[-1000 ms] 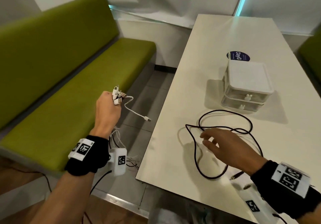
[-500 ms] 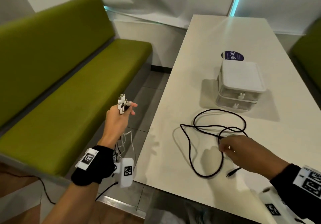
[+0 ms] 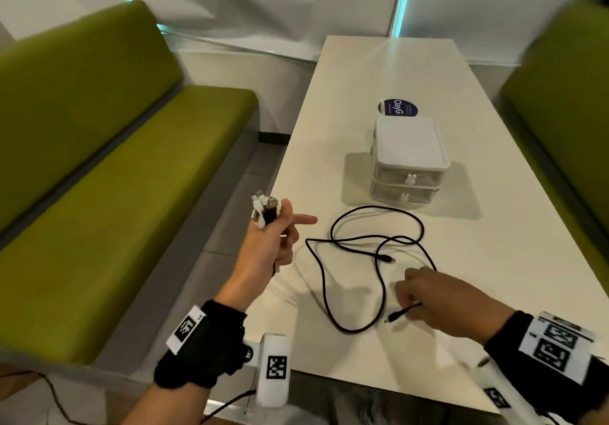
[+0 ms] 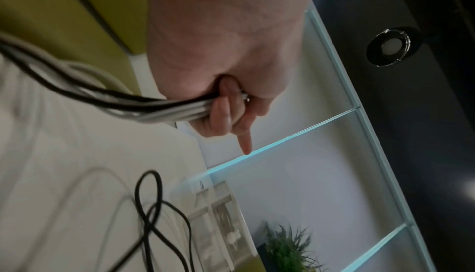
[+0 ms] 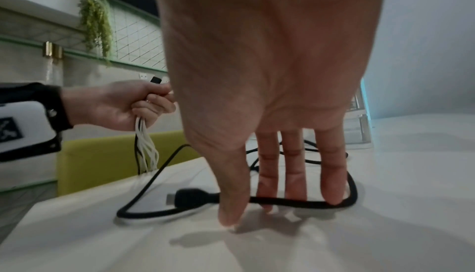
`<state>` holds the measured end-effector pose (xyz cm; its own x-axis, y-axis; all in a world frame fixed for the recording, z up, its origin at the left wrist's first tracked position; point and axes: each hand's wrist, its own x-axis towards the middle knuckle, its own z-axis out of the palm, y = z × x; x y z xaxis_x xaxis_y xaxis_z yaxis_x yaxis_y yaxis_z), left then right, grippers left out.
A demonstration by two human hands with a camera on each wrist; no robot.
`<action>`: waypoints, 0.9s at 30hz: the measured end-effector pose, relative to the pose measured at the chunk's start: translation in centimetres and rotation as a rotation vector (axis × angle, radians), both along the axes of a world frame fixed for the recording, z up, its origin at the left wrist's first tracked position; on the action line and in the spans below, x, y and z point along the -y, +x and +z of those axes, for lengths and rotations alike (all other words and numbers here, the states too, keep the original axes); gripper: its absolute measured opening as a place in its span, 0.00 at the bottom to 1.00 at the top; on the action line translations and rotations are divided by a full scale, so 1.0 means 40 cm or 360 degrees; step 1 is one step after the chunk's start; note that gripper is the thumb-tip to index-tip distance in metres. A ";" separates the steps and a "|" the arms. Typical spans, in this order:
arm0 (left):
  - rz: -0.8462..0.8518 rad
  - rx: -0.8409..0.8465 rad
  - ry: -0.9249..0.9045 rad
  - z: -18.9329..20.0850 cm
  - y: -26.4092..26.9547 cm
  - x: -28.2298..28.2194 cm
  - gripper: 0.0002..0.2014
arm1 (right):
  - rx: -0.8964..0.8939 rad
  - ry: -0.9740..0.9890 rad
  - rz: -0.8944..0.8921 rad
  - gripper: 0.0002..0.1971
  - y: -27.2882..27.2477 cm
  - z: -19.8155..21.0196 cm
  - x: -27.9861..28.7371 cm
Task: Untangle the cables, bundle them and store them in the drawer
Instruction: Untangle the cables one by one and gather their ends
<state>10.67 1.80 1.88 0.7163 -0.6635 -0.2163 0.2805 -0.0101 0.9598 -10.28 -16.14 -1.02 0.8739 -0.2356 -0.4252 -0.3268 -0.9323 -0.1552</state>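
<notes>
A black cable (image 3: pixel 379 243) lies in loose loops on the white table (image 3: pixel 510 259), in front of a small clear drawer unit (image 3: pixel 408 160) whose two drawers are closed. My left hand (image 3: pixel 280 226) hovers at the table's left edge, gripping a bunch of white and black cables (image 4: pixel 128 103) with the plugs sticking up and the index finger pointing out. My right hand (image 3: pixel 415 292) reaches down near the cable's near plug (image 3: pixel 393 318). Its thumb and straight fingers (image 5: pixel 331 185) stand on either side of the black cable (image 5: pixel 282 200), tips on the table.
Green benches flank the table, one on the left (image 3: pixel 115 193) and one on the right (image 3: pixel 560 111). A round blue sticker (image 3: pixel 397 108) lies behind the drawer unit. A strip of grey floor (image 3: pixel 230 210) separates the left bench from the table.
My left hand has moved right to the table edge with its cable bunch. My right hand has pulled back along the black cable to the near plug end.
</notes>
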 end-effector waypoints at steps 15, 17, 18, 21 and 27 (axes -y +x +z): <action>0.0001 0.0003 -0.0131 0.020 -0.172 0.099 0.18 | 0.1556 0.0705 -0.0606 0.02 0.107 0.134 -0.103; 0.0055 -0.0034 -0.0111 0.025 -0.178 0.100 0.17 | 0.1578 0.0731 -0.0583 0.03 0.118 0.127 -0.130; 0.0069 -0.0051 -0.0097 0.027 -0.178 0.099 0.15 | 0.1556 0.0755 -0.0570 0.04 0.124 0.122 -0.140; 0.0059 -0.0032 -0.0106 0.034 -0.174 0.086 0.15 | 0.1478 0.0894 -0.0564 0.08 0.132 0.111 -0.166; 0.0187 0.0258 -0.0127 0.067 -0.180 0.045 0.17 | 0.1388 0.0895 -0.0486 0.14 0.127 0.112 -0.186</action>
